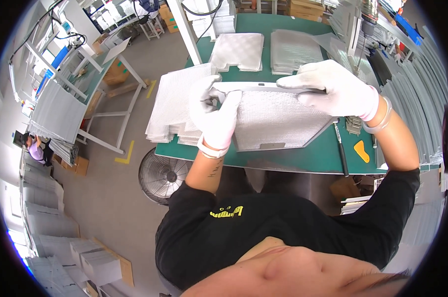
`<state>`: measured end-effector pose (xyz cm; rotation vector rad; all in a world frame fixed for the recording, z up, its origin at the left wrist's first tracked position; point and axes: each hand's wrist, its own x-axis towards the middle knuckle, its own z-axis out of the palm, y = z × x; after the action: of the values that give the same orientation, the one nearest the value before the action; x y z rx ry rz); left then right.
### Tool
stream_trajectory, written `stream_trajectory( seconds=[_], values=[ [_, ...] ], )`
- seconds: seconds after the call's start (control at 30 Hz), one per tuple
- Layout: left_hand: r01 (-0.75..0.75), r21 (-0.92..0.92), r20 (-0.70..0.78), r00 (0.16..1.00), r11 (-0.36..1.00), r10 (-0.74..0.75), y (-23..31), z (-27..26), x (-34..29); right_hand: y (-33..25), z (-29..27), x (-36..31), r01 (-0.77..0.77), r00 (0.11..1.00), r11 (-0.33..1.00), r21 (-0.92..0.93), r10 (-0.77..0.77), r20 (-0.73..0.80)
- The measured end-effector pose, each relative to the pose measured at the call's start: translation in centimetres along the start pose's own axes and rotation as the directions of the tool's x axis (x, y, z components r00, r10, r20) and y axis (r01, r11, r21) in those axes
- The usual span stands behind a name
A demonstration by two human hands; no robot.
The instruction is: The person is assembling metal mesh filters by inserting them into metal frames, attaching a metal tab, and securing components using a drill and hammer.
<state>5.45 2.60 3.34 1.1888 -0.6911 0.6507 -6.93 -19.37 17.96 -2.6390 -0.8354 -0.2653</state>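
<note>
A silvery mesh filter panel [278, 116] in a thin metal frame leans over the green table in front of me, its near edge low and its far edge raised. My left hand [211, 111], in a white glove, is closed on the far left corner, thumb on the near side. My right hand [332, 89], also gloved, grips the far edge toward the right corner, index finger stretched along the rail and thumb beneath. A pale metal rail [258, 86] with a small dark slot runs along that edge between both hands. The fingertips behind the panel are hidden.
Mesh sheets are stacked at the left [169, 104], at the back [238, 52] and back right [295, 52]. A hammer [341, 151], a yellow scraper [361, 151] and small metal pieces [353, 124] lie right on the green table [278, 161]. A floor fan [162, 175] stands at lower left.
</note>
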Motion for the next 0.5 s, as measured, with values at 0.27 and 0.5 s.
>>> stream_trajectory(
  seconds=[0.27, 0.5],
  values=[
    [-0.086, 0.198, 0.022, 0.996, 0.976, 0.083, -0.2, 0.7, 0.4, 0.9, 0.8, -0.1, 0.089, 0.989, 0.994, -0.061, -0.095, -0.113],
    [-0.108, 0.378, 0.032, 0.994, 0.919, 0.104, -0.1, 0.3, 0.3, 0.2, 0.3, -0.1, -0.006, 1.000, 0.996, -0.086, 0.006, -0.007]
  ],
)
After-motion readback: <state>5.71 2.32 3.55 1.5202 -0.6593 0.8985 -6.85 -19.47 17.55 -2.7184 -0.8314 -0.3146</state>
